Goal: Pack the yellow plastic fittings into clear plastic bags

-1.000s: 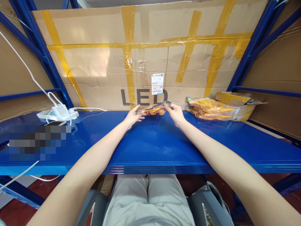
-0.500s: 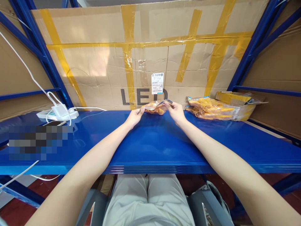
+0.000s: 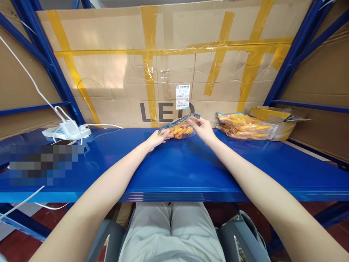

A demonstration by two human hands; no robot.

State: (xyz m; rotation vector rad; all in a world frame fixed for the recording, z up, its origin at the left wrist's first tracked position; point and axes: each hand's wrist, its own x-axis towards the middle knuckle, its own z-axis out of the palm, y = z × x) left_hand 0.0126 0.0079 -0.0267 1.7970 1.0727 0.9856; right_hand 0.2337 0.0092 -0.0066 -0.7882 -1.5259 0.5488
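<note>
Holding the near-left end of the clear bag (image 3: 177, 131), the left hand (image 3: 155, 140) has its thumb and fingers closed around the plastic, with the bag leading off to its right and slightly away from the body; from there the long axis runs mostly sideways across the bench (image 3: 174, 163), and the patterned strip (image 3: 178, 120) along its top edge slants, its left end low in the view and its right end higher, while the orange pieces (image 3: 181, 131) sit below that strip, bunched inside the plastic (whether the underside touches the bench is hard to tell); at the other end the right hand (image 3: 203, 130) pinches the upper right corner between thumb and fingertips, so the bag lies to its left, neither hand is nearer, since both are touching it, and it spans the space between them in front of the cardboard panel (image 3: 122, 80), well apart from the other filled bags (image 3: 241, 125) farther right, which lie beside a small carton (image 3: 286, 129)
</note>
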